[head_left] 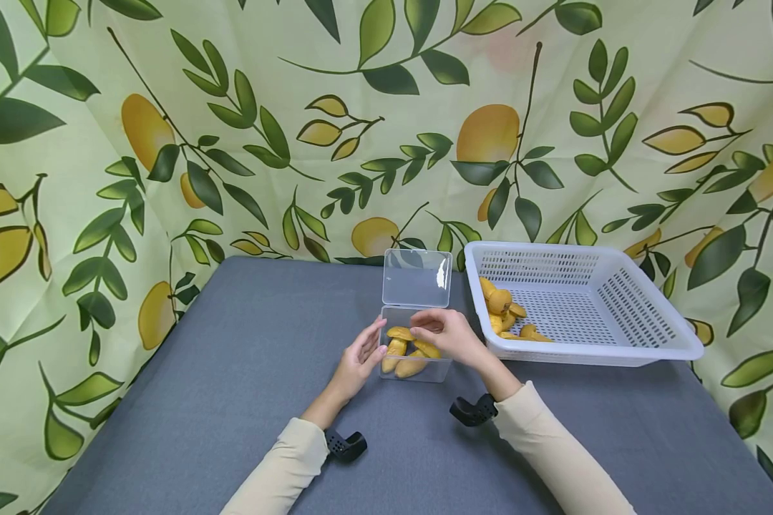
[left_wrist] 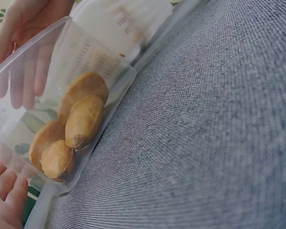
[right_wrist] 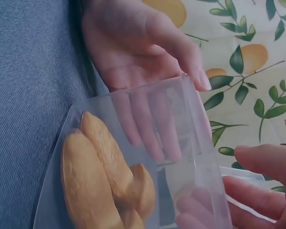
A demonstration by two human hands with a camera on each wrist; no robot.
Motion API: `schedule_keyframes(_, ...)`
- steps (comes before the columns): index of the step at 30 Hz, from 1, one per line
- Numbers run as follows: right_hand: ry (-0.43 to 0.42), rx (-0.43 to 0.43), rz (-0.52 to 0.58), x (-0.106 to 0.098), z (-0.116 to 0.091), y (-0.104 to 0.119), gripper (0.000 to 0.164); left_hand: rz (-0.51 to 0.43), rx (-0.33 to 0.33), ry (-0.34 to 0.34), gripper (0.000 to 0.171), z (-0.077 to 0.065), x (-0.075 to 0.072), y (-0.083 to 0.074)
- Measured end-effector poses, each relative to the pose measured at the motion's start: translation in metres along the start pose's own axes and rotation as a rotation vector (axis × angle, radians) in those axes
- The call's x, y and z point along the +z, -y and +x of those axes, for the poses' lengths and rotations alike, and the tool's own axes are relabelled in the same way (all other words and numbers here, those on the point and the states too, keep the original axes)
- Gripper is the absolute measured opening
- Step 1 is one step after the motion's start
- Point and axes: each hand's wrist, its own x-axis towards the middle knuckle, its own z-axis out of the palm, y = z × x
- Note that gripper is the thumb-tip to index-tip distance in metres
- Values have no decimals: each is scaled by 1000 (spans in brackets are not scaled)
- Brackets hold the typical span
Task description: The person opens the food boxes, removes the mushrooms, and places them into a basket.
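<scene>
While the left hand (head_left: 356, 365) lies along the clear box (head_left: 435, 370), fingers extended, the right hand (head_left: 454, 335), loose-fingered and seemingly empty, reaches over the mushrooms (head_left: 411, 367) between them; packing seems underway, next probably calling for the lid (head_left: 415, 279) beyond both (or more from the basket (head_left: 592, 350) rightward).

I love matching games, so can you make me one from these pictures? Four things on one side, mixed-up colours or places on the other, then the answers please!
Things:
1. Lid
2. Basket
3. Mushrooms in the small box
4. Left hand

Colours, states and places:
A. Yellowish-brown
B. At the left side of the small box
C. Whitish, with lots of holes
D. See-through and open

Right pairs:
1-D
2-C
3-A
4-B
</scene>
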Motion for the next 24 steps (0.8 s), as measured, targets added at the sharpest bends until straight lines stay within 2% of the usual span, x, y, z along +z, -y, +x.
schedule_keyframes(10, 51, 88, -55, 18, 16, 2, 32, -12, -3, 0, 49, 0, 0, -2)
schedule_keyframes(24, 57, 244, -182, 22, 22, 4, 38, -30, -3, 7, 51, 0, 0, -4)
